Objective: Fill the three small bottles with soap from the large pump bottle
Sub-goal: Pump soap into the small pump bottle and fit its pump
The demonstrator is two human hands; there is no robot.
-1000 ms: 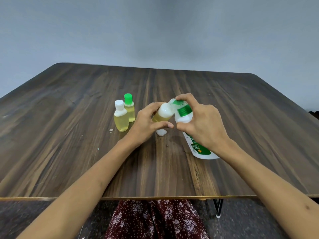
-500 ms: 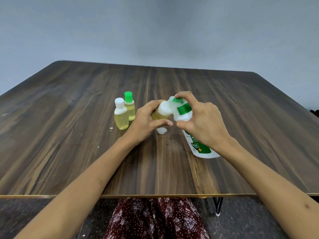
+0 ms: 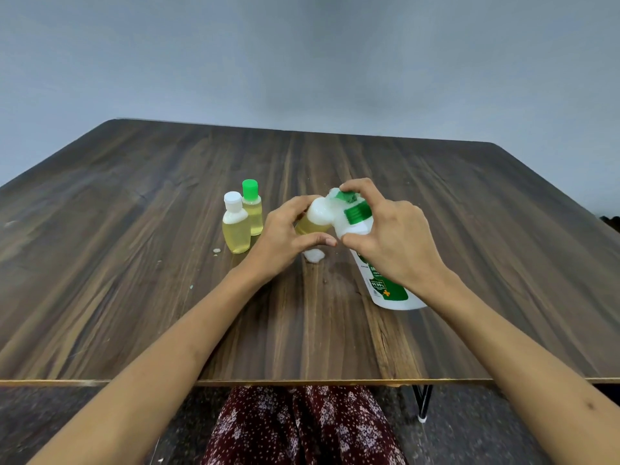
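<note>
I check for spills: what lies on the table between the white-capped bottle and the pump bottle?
In the head view, the left hand and a white foam blob.

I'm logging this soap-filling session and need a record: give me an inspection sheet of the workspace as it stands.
Surface: dark wooden table, white foam blob and a small speck on it.
Job's things: white-capped bottle and green-capped bottle stand capped, holding yellow liquid; third small bottle foamy at its mouth, against the tilted pump bottle.
Clutter: nothing seen.
Hands: left hand holds the third bottle; right hand grips the pump bottle.
Cables: nothing seen.
Surroundings: grey wall.
</note>
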